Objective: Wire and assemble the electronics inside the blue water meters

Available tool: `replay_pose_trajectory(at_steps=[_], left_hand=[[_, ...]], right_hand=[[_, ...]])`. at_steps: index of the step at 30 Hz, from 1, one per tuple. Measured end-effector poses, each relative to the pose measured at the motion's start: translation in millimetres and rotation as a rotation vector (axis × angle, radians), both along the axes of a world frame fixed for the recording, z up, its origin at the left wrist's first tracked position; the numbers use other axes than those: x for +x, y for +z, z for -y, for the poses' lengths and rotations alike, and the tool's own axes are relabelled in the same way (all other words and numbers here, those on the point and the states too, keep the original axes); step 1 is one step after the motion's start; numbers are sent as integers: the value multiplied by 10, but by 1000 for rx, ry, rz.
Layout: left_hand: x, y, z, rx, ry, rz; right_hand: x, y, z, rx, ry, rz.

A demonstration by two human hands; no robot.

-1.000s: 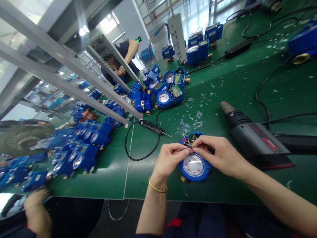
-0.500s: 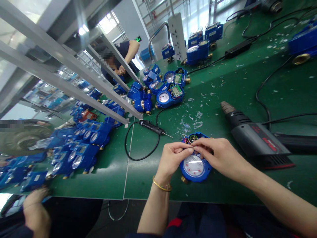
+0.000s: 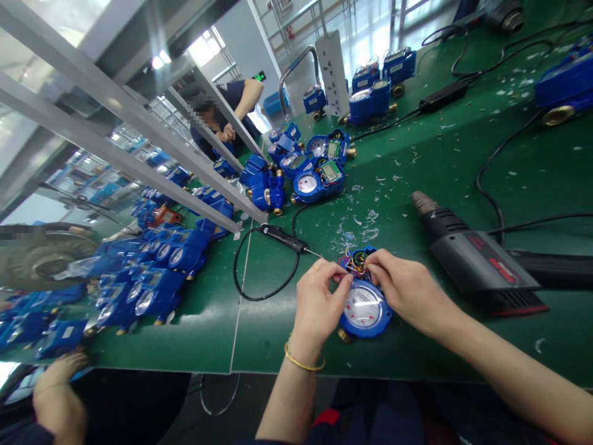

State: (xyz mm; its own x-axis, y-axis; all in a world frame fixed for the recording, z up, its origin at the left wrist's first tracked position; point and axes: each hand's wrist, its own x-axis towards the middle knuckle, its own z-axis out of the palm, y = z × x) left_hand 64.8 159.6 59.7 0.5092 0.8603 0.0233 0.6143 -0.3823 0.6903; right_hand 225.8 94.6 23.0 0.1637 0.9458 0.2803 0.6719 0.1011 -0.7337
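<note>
A blue water meter (image 3: 365, 307) with a round white dial lies in front of me, its upper compartment uncovered. Thin coloured wires (image 3: 356, 262) stick up out of that compartment. From the left, my left hand (image 3: 323, 303) pinches a wire between thumb and forefinger, beside the dial's upper edge. My right hand (image 3: 407, 284) reaches in from the right, its fingertips closed on wires at the compartment's edge. The wire ends are hidden by my fingers.
A heat gun (image 3: 482, 253) lies to the right. Ahead on the left is a soldering iron (image 3: 283, 238) with a looped cable. Several blue meters (image 3: 319, 179) stand beyond. Metal posts (image 3: 208, 210) rise at left. A co-worker's hand (image 3: 60, 389) is at lower left; another person (image 3: 231, 111) works across.
My hands have drawn apart from where their fingertips met over the meter. The right moved slightly right, the left slightly left, and more of the coloured wires show between them.
</note>
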Motion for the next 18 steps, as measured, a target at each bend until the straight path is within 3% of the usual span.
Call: replay_pose_trajectory(at_steps=[3,9,13,18], left_hand=[[-65,72,-15,137,49,-68],[43,101,34,242,-31,-11],[118,69,37,243,-91,-40],[-106,48,-35,162,-72,-42]], right_hand=[[19,39,-3,-17,-13,-62],[19,102,-7,6,31,-84],[7,58,1,24,40,-71],[-7,-10,34,33,-22,-32]])
